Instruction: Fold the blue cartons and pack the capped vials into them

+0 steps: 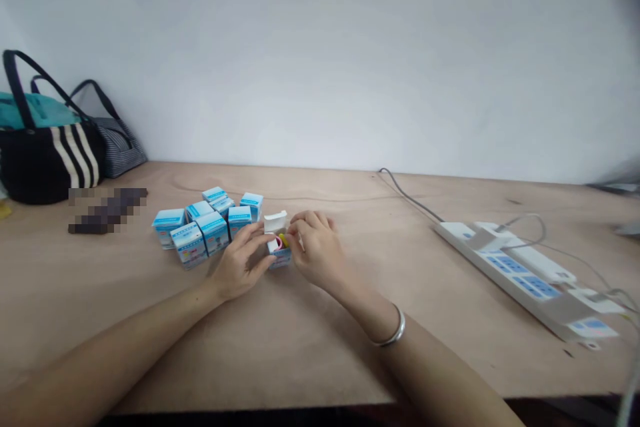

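A small blue-and-white cardboard box (280, 259) stands on the table with its white lid flap (275, 221) raised. My left hand (243, 263) grips the box from its left side, thumb in front and fingers behind. Inside the opening, a pink ring-like edge and a small yellow item (285, 239) show; their exact kind is too small to tell. My right hand (319, 248) is at the right side of the opening, fingers pinched together at the yellow item. A silver bangle circles the right wrist. Several closed boxes of the same kind (214, 233) stand grouped to the left.
A white power strip (500, 273) with plugs and cables lies on the right of the wooden table (200, 360). Black striped bags (45, 160) stand at the back left, with a dark blurred-out object (107, 212) before them. A wall rises behind.
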`<state>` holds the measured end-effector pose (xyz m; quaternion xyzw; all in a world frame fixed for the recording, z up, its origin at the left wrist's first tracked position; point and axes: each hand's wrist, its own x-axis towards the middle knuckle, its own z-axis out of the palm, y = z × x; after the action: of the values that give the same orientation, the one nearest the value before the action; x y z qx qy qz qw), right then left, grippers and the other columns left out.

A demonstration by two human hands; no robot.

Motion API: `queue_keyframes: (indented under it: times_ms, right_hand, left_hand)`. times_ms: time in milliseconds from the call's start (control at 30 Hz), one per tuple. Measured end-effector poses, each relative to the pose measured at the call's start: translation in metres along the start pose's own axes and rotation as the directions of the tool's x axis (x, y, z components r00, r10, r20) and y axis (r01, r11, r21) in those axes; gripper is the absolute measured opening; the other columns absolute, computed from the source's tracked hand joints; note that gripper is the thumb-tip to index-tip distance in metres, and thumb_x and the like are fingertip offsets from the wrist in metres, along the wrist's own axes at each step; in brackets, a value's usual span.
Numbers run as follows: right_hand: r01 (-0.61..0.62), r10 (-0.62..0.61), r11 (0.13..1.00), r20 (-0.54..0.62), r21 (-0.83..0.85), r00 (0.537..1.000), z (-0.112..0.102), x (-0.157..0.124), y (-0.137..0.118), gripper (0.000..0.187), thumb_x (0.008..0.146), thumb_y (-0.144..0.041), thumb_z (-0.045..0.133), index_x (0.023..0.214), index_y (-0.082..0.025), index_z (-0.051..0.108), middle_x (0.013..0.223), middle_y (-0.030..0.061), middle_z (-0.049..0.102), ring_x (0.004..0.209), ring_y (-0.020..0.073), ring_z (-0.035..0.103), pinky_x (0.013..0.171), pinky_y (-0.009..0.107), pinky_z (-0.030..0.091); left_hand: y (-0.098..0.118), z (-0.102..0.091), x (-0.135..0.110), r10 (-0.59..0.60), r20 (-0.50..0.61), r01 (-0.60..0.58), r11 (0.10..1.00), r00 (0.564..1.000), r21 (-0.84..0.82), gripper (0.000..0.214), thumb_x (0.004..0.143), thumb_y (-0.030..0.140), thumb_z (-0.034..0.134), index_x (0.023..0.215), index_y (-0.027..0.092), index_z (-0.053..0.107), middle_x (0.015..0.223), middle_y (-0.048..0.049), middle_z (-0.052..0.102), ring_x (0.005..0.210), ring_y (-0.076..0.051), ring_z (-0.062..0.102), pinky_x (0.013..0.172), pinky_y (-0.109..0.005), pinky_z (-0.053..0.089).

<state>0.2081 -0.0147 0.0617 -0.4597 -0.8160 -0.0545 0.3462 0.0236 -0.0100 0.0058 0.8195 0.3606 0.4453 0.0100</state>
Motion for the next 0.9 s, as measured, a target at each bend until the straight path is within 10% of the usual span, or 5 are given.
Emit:
queue_keyframes:
  times_ms: [233, 433, 567, 700, 900]
  right_hand:
    - [-0.11, 0.226, 0.837, -0.156, 0.536, 0.962, 0.005, 0.006, 0.013, 0.012, 0.091, -0.03, 0.042, 0.085, -0.02, 0.047, 0.084, 0.0057, 0.062, 0.078, 0.0176, 0.057, 0.075, 0.035, 0.042]
    - [-0.29, 0.441, 0.065, 0.233, 0.955, 0.867, 0.005, 0.014, 0.029, 0.027, 0.081, -0.046, 0.058, 0.079, -0.021, 0.048, 0.083, 0.001, 0.067, 0.081, 0.0156, 0.064, 0.077, 0.032, 0.049]
    - [-0.333, 0.411, -0.199, 0.387, 0.922, 0.826, 0.0, 0.015, 0.03, 0.026, 0.076, -0.042, 0.066, 0.074, -0.02, 0.05, 0.07, -0.0027, 0.062, 0.075, 0.0138, 0.063, 0.076, 0.031, 0.05]
    - [-0.376, 0.373, -0.175, 0.415, 0.91, 0.83, -0.002, 0.014, 0.028, 0.024, 0.074, -0.038, 0.07, 0.084, -0.023, 0.055, 0.068, -0.0066, 0.057, 0.069, 0.0101, 0.061, 0.074, 0.029, 0.05]
    - [-0.347, 0.287, 0.1, 0.307, 0.932, 0.907, -0.005, 0.012, 0.021, 0.034, 0.077, -0.047, 0.065, 0.099, -0.023, 0.057, 0.069, -0.0061, 0.054, 0.065, 0.0093, 0.057, 0.075, 0.033, 0.053]
  left_hand:
    - [-0.007, -0.001, 0.002, 0.009, 0.005, -0.009, 1.0, 1.0, -0.025, 0.033, 0.085, 0.025, 0.055, 0.118, 0.022, 0.055, 0.135, -0.0115, 0.042, 0.115, -0.025, 0.053, 0.1, -0.042, 0.045]
    - [-0.004, -0.003, -0.001, 0.094, 0.06, -0.095, 0.995, 0.994, 0.013, 0.037, 0.087, 0.024, 0.052, 0.124, 0.023, 0.05, 0.129, -0.0109, 0.048, 0.117, -0.024, 0.051, 0.102, -0.043, 0.042]
    - [-0.002, -0.003, -0.001, 0.085, 0.083, -0.09, 0.995, 0.993, 0.047, 0.036, 0.086, 0.027, 0.053, 0.122, 0.023, 0.051, 0.13, -0.0115, 0.049, 0.119, -0.025, 0.05, 0.102, -0.044, 0.04]
    - [-0.002, -0.003, 0.0, 0.069, 0.099, -0.074, 0.996, 0.993, 0.046, 0.036, 0.086, 0.026, 0.053, 0.121, 0.022, 0.051, 0.131, -0.0122, 0.049, 0.12, -0.025, 0.049, 0.1, -0.043, 0.041]
    - [-0.005, -0.002, -0.001, 0.069, 0.106, -0.076, 0.995, 0.992, 0.062, 0.039, 0.086, 0.027, 0.053, 0.124, 0.023, 0.049, 0.13, -0.0108, 0.052, 0.12, -0.025, 0.05, 0.099, -0.042, 0.04]
